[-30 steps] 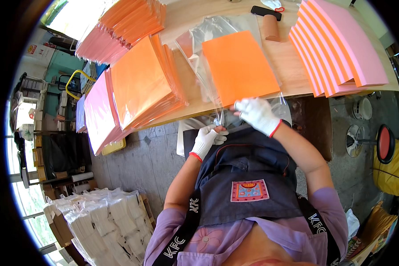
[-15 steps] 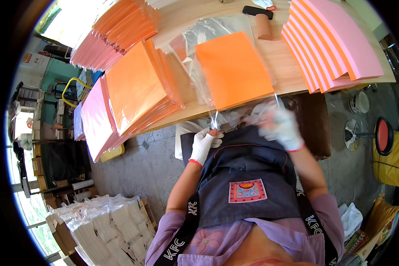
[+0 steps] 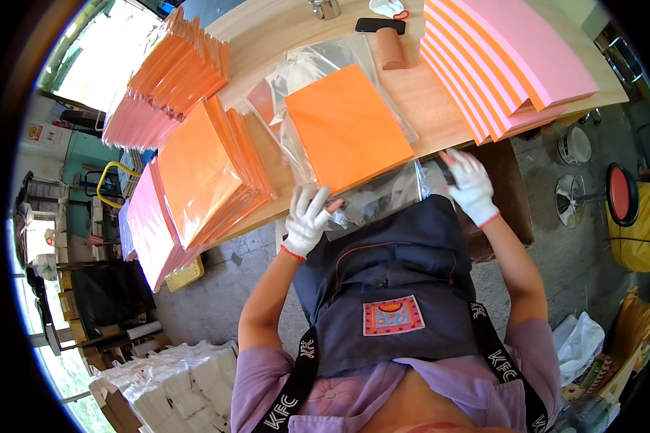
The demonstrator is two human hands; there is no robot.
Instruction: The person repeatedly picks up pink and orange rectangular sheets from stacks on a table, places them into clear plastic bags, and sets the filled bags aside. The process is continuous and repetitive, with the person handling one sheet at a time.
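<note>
Paper [image 3: 348, 128], bright orange, lies over clear plastic bags [image 3: 343, 55] on the worktop [image 3: 260, 36], close in front of the person. From where I stand, the left hand [image 3: 309, 218] has a released grip, its gloved fingers spread right by the paper's near left corner; whether they touch it I can't tell. The right hand [image 3: 471, 189] has a slack grip too, well to the right of the paper and apart from it. A plastic-wrapped orange stack [image 3: 198, 169] sits leftward, a pink-and-orange pile [image 3: 509, 61] rightward.

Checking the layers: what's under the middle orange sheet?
Clear plastic sticks out beyond the orange sheet at its left and far edges; what lies directly beneath it is covered.
</note>
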